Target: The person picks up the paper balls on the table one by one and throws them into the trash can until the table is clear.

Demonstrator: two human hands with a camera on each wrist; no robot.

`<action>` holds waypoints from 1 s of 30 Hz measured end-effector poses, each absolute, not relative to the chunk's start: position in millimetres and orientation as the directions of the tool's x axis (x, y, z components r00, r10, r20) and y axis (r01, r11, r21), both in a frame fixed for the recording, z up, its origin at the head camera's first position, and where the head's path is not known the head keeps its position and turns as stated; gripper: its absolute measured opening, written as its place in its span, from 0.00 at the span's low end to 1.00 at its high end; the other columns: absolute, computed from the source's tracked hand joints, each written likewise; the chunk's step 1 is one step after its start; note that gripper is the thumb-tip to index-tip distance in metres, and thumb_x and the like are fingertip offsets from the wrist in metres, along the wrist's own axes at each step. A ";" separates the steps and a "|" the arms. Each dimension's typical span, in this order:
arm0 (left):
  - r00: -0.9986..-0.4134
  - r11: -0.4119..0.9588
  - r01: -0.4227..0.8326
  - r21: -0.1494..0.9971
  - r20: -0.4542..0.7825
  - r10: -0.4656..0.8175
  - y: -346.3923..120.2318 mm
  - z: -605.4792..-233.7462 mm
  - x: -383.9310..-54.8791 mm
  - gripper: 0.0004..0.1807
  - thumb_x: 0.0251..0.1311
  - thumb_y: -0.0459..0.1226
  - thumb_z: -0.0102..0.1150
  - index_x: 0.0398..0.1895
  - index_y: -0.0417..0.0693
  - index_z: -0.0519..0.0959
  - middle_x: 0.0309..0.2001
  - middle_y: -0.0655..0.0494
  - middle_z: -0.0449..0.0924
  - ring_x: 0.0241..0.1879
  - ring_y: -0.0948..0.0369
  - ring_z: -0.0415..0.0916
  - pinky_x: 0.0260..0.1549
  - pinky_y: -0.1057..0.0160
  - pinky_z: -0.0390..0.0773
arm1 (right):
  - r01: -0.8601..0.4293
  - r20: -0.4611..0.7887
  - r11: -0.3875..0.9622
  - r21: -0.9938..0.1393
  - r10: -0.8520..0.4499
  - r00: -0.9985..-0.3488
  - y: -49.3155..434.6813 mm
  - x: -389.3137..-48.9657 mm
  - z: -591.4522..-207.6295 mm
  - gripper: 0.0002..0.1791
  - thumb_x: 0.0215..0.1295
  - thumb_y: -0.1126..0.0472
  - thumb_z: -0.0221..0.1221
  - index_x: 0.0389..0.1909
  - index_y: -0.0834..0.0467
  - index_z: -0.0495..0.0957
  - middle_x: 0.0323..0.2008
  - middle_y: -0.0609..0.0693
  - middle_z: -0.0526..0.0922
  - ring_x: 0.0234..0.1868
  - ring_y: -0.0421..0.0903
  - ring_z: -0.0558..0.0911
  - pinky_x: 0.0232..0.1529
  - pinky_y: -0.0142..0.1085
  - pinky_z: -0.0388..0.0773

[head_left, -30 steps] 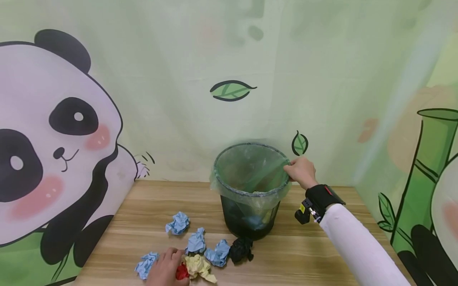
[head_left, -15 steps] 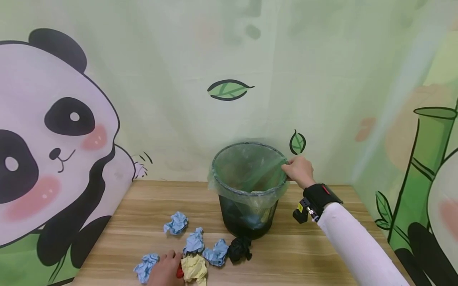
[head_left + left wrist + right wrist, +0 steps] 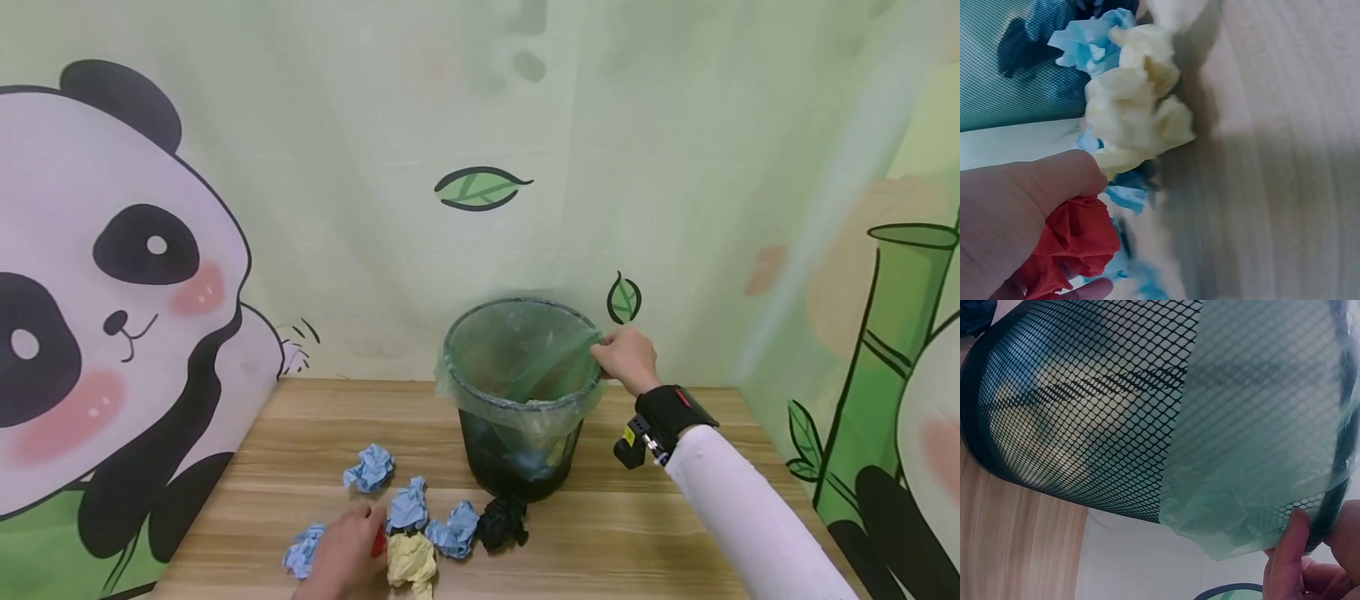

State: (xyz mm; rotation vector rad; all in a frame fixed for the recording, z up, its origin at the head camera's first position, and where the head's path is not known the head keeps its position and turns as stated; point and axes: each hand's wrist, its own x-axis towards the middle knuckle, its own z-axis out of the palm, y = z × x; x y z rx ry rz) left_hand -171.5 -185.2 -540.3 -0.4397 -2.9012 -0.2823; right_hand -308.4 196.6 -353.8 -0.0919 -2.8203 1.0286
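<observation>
My left hand (image 3: 347, 546) grips a crumpled red paper ball (image 3: 1079, 244), mostly hidden behind the fingers in the head view. Right beside it lies a crumpled yellow paper ball (image 3: 411, 560). My right hand (image 3: 628, 358) pinches the rim of a black mesh trash can (image 3: 517, 454) at its right side. A thin green trash bag (image 3: 1241, 456) lines the can and folds over that rim. Through the mesh, pale yellow and blue crumpled paper shows at the bottom of the can.
Blue paper balls lie about the left hand: one farther back (image 3: 369, 468), one to its left (image 3: 303, 552), others to its right (image 3: 453, 531). A black paper ball (image 3: 502, 525) sits against the can's foot. A panda-printed backdrop (image 3: 375, 250) stands behind the wooden table (image 3: 637, 533).
My left hand has taken hold of the red paper ball and moved slightly up and away from the front edge. The yellow ball shifted and turned. My right hand stays on the rim.
</observation>
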 end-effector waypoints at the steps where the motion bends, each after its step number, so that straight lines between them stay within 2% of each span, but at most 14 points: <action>1: -0.933 0.937 0.313 0.156 0.233 0.273 -184.9 -538.3 -172.3 0.17 0.29 0.38 0.66 0.26 0.48 0.72 0.23 0.58 0.65 0.21 0.62 0.64 0.15 0.64 0.64 | 0.008 0.109 0.766 -0.643 0.102 -0.989 196.5 -308.3 -353.3 0.18 0.51 0.62 0.49 0.06 0.53 0.55 0.04 0.46 0.64 0.14 0.42 0.77 0.19 0.32 0.64; 13: -0.916 0.916 0.378 0.134 0.200 0.348 -182.1 -517.8 -190.6 0.13 0.32 0.34 0.66 0.25 0.50 0.74 0.22 0.59 0.67 0.20 0.61 0.65 0.14 0.64 0.64 | 0.027 0.093 0.765 -0.644 0.114 -0.989 195.5 -308.9 -352.4 0.18 0.51 0.62 0.50 0.06 0.54 0.57 0.06 0.45 0.67 0.14 0.42 0.77 0.17 0.30 0.66; 18: -0.902 0.894 0.420 0.155 0.184 0.392 -176.4 -503.3 -200.4 0.11 0.37 0.35 0.63 0.28 0.50 0.75 0.22 0.60 0.66 0.19 0.64 0.63 0.13 0.66 0.62 | 0.025 0.092 0.769 -0.639 0.109 -0.990 194.5 -308.6 -352.5 0.18 0.51 0.62 0.50 0.06 0.54 0.58 0.06 0.45 0.69 0.15 0.44 0.78 0.18 0.30 0.66; 20: -0.896 0.888 0.433 0.152 0.184 0.405 -173.4 -496.1 -204.1 0.08 0.38 0.35 0.62 0.25 0.51 0.74 0.21 0.61 0.64 0.18 0.65 0.61 0.13 0.67 0.60 | 0.020 0.097 0.773 -0.634 0.105 -0.990 194.5 -308.5 -352.4 0.18 0.51 0.62 0.49 0.06 0.54 0.58 0.06 0.45 0.69 0.15 0.44 0.78 0.19 0.30 0.65; 25: -0.856 0.877 0.476 0.056 0.258 0.448 -165.8 -479.7 -213.8 0.10 0.37 0.35 0.62 0.18 0.54 0.69 0.18 0.62 0.59 0.15 0.66 0.58 0.11 0.69 0.57 | 0.016 0.106 0.779 -0.626 0.105 -0.989 195.3 -308.7 -351.8 0.19 0.51 0.62 0.49 0.05 0.54 0.57 0.06 0.45 0.67 0.13 0.42 0.76 0.19 0.31 0.65; 30: -0.821 0.861 0.508 0.003 0.304 0.483 -160.0 -459.2 -224.0 0.10 0.37 0.35 0.61 0.18 0.52 0.68 0.18 0.61 0.60 0.15 0.65 0.59 0.11 0.68 0.58 | 0.017 0.099 0.778 -0.629 0.101 -0.990 196.1 -309.2 -352.2 0.18 0.51 0.62 0.49 0.06 0.54 0.58 0.06 0.45 0.68 0.13 0.41 0.75 0.19 0.30 0.65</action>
